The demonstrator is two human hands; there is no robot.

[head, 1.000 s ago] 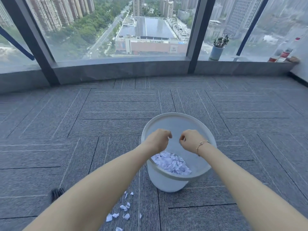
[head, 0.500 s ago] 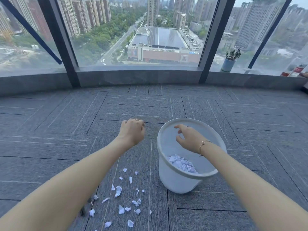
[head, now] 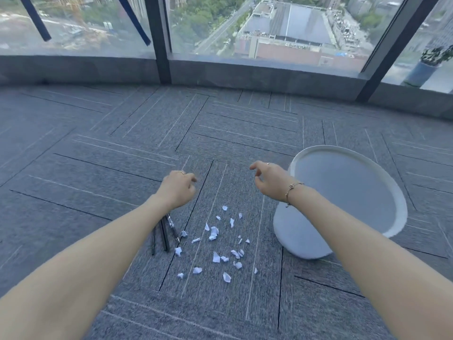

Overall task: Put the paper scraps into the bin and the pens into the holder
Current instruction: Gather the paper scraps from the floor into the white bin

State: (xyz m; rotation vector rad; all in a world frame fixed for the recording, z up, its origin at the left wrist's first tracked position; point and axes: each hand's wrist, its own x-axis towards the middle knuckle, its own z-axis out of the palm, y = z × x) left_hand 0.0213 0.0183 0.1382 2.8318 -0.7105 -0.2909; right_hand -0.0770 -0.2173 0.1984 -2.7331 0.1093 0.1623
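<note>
On floor betw. both hands, I'm eyeing paper scraps lying below/nearer me; bin right; both hands loosely curled, empty; pens under left wrist.

- Between my left hand and right hand, bare carpet lies open at 12 o'clock.
- The white bin blocks 3 o'clock.
- Paper scraps scatter at 6 o'clock.
- Pens lie at 8 o'clock, partly hidden under my left forearm.
</note>
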